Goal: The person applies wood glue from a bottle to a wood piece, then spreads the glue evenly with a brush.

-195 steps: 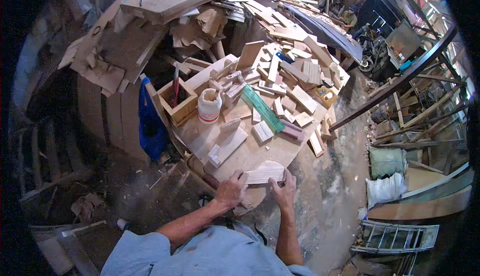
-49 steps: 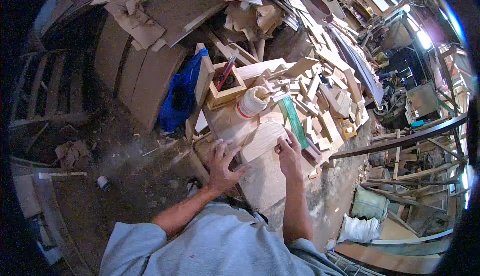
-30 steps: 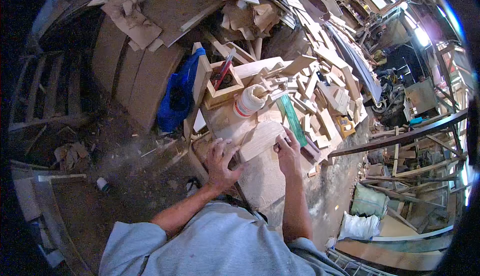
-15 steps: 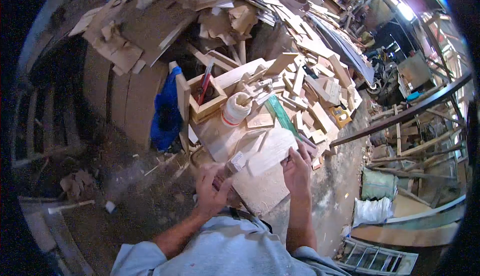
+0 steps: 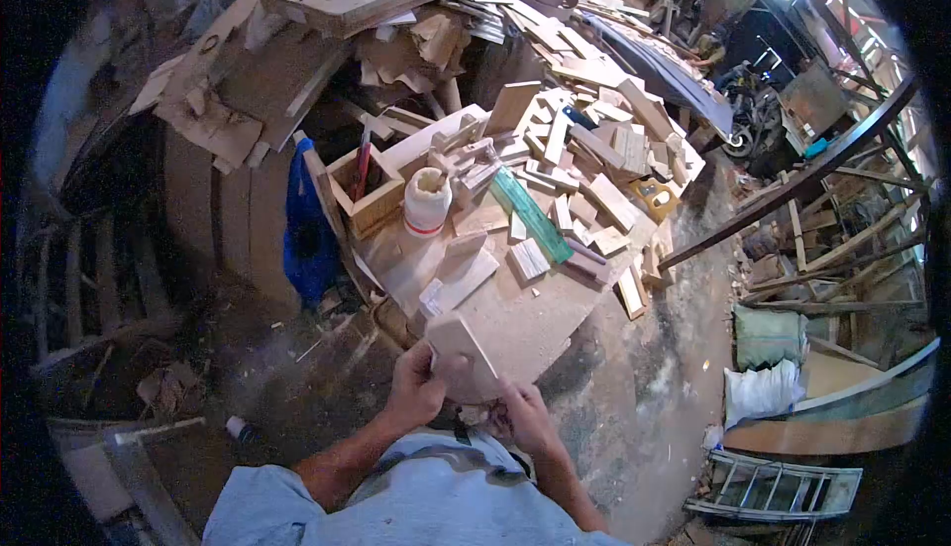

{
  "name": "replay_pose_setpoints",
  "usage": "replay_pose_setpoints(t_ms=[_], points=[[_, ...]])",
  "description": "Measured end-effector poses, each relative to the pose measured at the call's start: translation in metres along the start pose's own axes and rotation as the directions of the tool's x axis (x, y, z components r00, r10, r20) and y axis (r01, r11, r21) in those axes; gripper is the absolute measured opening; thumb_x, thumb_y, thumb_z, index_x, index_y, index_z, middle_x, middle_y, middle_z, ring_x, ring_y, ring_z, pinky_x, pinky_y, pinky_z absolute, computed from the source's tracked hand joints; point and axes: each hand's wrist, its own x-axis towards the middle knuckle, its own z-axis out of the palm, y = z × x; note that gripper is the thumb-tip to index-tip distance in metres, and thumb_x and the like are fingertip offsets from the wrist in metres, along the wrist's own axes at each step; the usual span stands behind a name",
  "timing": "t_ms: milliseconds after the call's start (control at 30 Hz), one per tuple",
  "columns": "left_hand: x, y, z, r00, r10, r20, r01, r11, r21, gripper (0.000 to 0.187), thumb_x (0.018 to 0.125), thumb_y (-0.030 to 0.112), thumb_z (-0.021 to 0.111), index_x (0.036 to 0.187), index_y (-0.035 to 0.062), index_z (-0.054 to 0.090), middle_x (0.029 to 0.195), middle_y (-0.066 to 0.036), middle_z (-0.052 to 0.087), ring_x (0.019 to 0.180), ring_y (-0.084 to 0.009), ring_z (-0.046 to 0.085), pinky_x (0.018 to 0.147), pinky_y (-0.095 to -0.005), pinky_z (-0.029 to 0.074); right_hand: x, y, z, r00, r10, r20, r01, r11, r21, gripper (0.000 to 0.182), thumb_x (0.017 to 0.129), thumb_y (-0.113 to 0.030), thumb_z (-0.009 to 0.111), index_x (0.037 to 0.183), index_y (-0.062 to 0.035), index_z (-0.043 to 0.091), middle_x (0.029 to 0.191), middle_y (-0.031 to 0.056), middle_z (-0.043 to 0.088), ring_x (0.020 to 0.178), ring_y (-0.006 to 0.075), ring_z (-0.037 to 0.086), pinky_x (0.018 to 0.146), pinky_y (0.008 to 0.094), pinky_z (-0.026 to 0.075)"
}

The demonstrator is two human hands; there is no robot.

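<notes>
White glue bottle with red band upright on the workbench, well beyond the fingers. Open wooden box just left of it, a red-handled tool sticking out. Green ruler lies diagonally right of the bottle. Heap of wood offcuts farther out and right. Blue cloth hangs off the bench's left side. Ladder on the floor, far right of the fingers.
</notes>
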Motion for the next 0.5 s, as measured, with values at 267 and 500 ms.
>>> replay_pose_setpoints(t_ms=[267, 500], points=[[-0.054, -0.006, 0.013, 0.953, -0.210, -0.219, 0.229, 0.971, 0.066, 0.022, 0.100, 0.016, 0.068, 0.118, 0.0036, 0.068, 0.109, -0.003, 0.072, 0.100, -0.0119, 0.064, 0.091, -0.0336, 0.053, -0.019, 0.060, -0.019, 0.981, -0.144, 0.129, 0.180, 0.924, -0.338, 0.036, 0.105, -0.031, 0.059, 0.109, 0.0027, 0.068, 0.078, 0.0025, 0.064, 0.070, 0.0109, 0.058, 0.063, 0.0287, 0.049], [-0.044, -0.011, -0.018, 0.973, -0.227, -0.036, 0.229, 0.968, 0.098, 0.026, 0.095, 0.010, 0.073, 0.119, 0.0034, 0.066, 0.116, -0.007, 0.070, 0.111, -0.0180, 0.064, 0.101, -0.0375, 0.050, -0.013, 0.028, -0.012, 0.940, -0.334, -0.067, 0.301, 0.908, -0.291, 0.024, 0.105, -0.021, 0.060, 0.108, 0.0011, 0.071, 0.073, -0.0001, 0.062, 0.058, 0.0061, 0.053, 0.052, 0.0226, 0.041]])
